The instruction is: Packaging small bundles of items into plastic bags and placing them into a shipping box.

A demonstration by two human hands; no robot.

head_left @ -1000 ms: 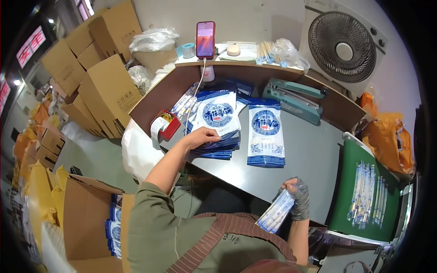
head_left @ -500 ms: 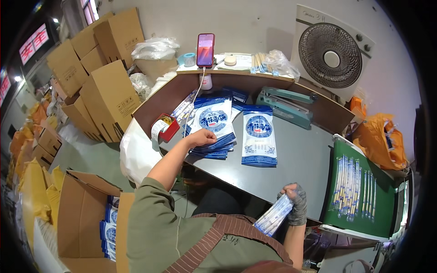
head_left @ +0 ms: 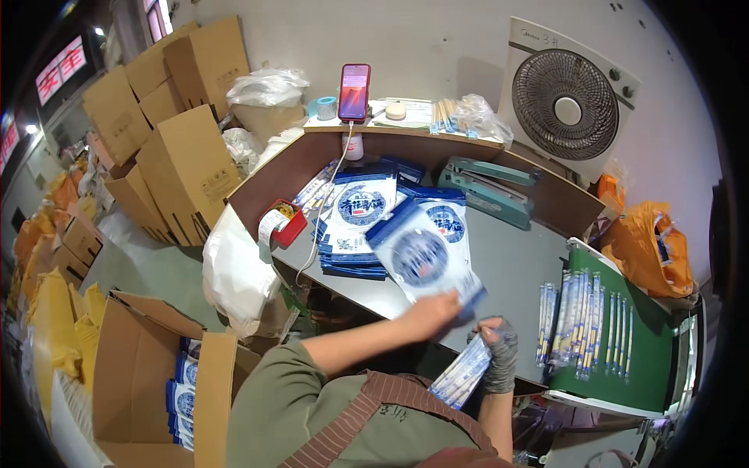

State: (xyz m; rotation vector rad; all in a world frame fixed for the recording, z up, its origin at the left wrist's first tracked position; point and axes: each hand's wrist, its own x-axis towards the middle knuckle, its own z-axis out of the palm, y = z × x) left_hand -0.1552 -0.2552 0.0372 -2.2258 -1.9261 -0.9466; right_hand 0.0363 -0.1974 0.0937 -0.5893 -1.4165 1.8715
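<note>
Main risk: printed pouch (head_left: 417, 253) is held only by its near end, so a loose pinch could let it slip or fold. It tilts over the flat pouch (head_left: 454, 224) on the worktop (head_left: 511, 249) and might drag that askew. Wrapped-stick bundle (head_left: 462, 372) is gripped at its far end, near end hanging free past the worktop's near edge; a slack grip could spill sticks. Pose: left forearm reaches rightward across the near edge; left hand (head_left: 437, 313) blurred, fingers apparently pinching the pouch. Right hand (head_left: 499, 355), grey-covered, just right of it, forearm pointing away, fingers clenched round the bundle.
</note>
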